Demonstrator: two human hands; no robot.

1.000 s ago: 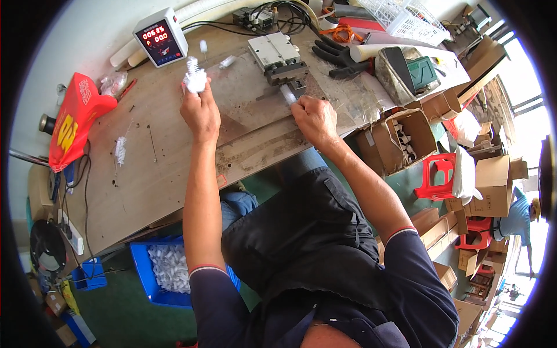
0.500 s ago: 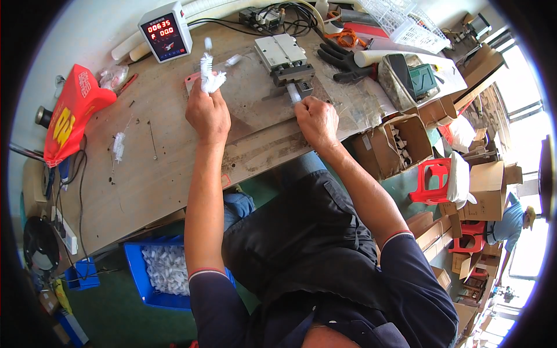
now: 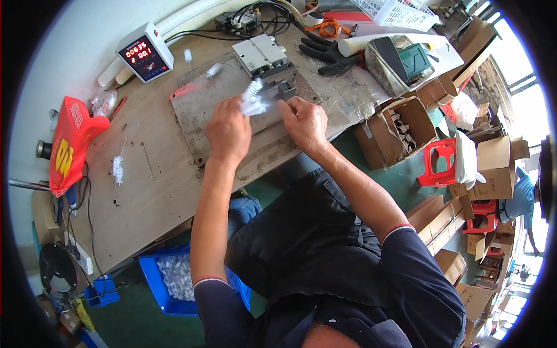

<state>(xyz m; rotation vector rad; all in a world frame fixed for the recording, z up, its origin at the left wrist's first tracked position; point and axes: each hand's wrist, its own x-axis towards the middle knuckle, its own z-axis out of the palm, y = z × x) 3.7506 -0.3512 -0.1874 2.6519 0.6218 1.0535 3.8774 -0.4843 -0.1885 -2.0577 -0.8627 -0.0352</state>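
Observation:
My left hand (image 3: 230, 132) is closed around white bristle brushes (image 3: 253, 97), whose blurred heads stick out past the fingertips toward the metal fixture. My right hand (image 3: 304, 124) is pinched shut just below the small dark block (image 3: 286, 89) of that fixture; whatever lies between its fingers is hidden. Behind both hands, the silver pneumatic clamp (image 3: 260, 54) is mounted on a metal plate (image 3: 197, 124). Two small white brushes, one upright (image 3: 188, 56) and one lying (image 3: 214, 70), are near the plate's far edge.
A counter box (image 3: 145, 53) with red digits stands at the back left, above a red bag (image 3: 72, 142). Another brush (image 3: 118, 169) lies on the left. At right are a black glove (image 3: 328, 53), a tray (image 3: 400, 66) and a carton (image 3: 394, 130). Below sits a blue bin (image 3: 156, 278) of white pieces.
My left hand has moved right with the brushes, close to the fixture. My right hand has shifted slightly, and the white piece at the block no longer shows there. The counter's lower digits changed.

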